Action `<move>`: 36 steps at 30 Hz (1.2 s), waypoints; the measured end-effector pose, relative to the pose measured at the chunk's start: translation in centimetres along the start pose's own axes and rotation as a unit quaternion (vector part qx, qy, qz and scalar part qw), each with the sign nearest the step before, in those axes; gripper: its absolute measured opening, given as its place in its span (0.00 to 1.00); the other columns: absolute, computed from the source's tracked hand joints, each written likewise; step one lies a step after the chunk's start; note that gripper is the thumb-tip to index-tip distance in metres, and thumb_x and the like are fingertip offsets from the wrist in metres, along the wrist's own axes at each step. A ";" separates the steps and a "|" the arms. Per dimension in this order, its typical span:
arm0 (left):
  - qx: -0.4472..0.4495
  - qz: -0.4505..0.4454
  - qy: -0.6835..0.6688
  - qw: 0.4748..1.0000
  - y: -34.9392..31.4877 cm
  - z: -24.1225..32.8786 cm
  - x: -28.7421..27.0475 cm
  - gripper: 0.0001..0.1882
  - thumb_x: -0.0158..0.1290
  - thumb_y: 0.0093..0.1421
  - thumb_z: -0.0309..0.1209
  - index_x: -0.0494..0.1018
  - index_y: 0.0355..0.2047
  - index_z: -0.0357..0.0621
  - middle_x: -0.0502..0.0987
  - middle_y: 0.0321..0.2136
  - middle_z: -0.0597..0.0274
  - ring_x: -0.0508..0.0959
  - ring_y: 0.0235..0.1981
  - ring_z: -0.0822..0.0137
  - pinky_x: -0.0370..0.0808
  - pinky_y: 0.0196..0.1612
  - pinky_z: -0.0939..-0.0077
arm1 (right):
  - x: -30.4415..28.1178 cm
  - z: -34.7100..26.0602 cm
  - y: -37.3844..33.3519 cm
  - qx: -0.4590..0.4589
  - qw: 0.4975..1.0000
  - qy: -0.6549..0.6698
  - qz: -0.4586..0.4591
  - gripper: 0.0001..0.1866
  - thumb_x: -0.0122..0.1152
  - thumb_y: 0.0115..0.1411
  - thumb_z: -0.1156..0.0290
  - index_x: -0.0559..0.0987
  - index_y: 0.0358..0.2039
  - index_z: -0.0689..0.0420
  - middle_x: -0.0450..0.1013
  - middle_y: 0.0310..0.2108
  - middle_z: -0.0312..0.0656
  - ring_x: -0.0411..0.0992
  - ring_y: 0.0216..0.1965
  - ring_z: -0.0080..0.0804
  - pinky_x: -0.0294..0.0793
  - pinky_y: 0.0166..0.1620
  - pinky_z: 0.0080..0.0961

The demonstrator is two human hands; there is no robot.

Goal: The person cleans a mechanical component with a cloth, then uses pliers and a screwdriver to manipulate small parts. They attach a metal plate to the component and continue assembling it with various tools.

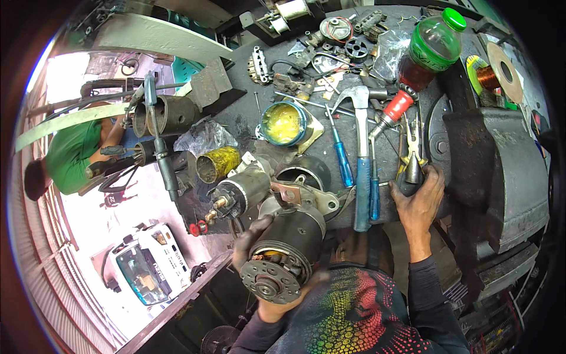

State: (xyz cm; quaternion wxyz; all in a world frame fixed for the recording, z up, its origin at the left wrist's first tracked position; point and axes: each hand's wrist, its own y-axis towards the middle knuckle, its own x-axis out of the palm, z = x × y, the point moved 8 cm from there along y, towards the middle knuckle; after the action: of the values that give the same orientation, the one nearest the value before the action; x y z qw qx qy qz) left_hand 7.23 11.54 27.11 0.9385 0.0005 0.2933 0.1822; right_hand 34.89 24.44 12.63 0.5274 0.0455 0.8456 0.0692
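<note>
My left hand (287, 307) wraps round a dark cylindrical starter motor (293, 236), with fingers on its far side and the palm under its near end. The motor tilts toward me, showing a round end plate with holes and some copper inside. A solenoid (244, 186) with copper studs is attached beside it. At the bench edge, my right hand (421, 200) has its thumb and fingers apart, close to pliers (413, 141) and a small metal cone-shaped piece (414, 171). A claw hammer (362, 153) and blue-handled screwdrivers (342, 162) lie to its left.
An open tub of yellow grease (284, 124), a yellow cup (217, 165) and loose parts (324, 65) crowd the bench. A green-capped bottle (433, 47) stands behind. A large vise (495, 171) is at right. A person in green (73, 150) bends at left, near a white vehicle (147, 268).
</note>
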 end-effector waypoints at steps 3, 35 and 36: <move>0.039 0.025 0.061 0.997 -0.1 -0.5 0.7 0.71 0.82 0.41 0.48 0.43 0.71 0.40 0.63 0.65 0.44 0.70 0.65 0.47 0.63 0.71 0.48 | 0.6 0.3 -0.1 0.014 0.999 0.033 -0.017 0.41 0.80 0.44 0.72 0.68 0.57 0.64 0.68 0.56 0.57 0.67 0.58 0.62 0.66 0.61 0.52; 0.105 0.018 0.181 0.978 3.3 7.2 -2.7 0.33 0.80 0.37 0.41 0.79 0.43 0.43 0.78 0.44 0.53 0.78 0.47 0.50 0.74 0.54 0.54 | -15.9 -18.6 5.8 -0.588 0.801 0.031 -0.104 0.10 0.66 0.47 0.67 0.79 0.25 0.60 0.73 0.53 0.49 0.72 0.58 0.51 0.69 0.64 0.66; 0.091 0.016 0.181 0.979 3.2 7.2 -2.7 0.33 0.80 0.38 0.39 0.79 0.42 0.42 0.78 0.45 0.53 0.78 0.48 0.50 0.74 0.54 0.55 | -15.7 -18.8 5.8 -0.588 0.804 0.034 -0.085 0.09 0.66 0.48 0.67 0.79 0.25 0.59 0.73 0.54 0.47 0.71 0.59 0.50 0.69 0.65 0.66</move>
State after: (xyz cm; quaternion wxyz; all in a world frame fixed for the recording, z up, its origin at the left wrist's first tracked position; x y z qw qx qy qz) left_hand 8.06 14.42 34.92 0.8628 0.0572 0.4739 0.1666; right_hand 24.92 26.54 35.66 0.4282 -0.3476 0.6607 0.5092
